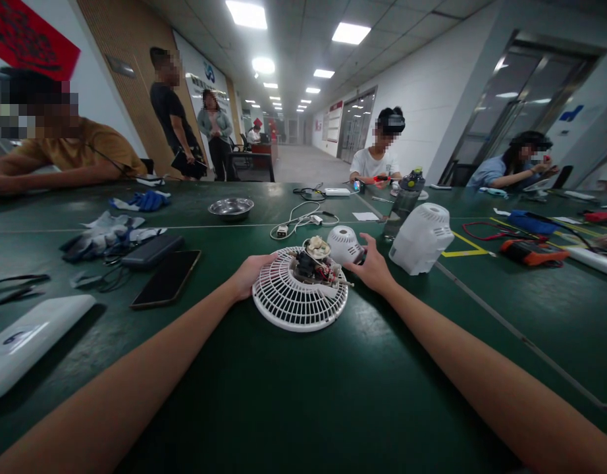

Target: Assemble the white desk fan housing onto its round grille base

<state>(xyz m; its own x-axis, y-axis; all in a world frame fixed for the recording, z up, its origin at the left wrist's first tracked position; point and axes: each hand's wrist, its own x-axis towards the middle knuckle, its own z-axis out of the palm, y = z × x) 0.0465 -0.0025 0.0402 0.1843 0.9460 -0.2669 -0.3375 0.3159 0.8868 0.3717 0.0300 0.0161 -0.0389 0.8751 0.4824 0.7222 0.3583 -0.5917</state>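
Both forearms reach across the desk (293,408). Left grip (250,273) curls against the grille (293,306) rim. Right grip (371,266), fingers spread, touches the cap (343,243) just beyond the motor (313,260).

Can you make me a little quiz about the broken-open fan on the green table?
1. True or false: the left hand touches the white fan grille.
2. What does the right hand touch: A the small white round cover, B the metal bowl, C the black phone?
3. What sits on the grille's middle?

Key: 1 true. 2 A. 3 The bare motor and wires.
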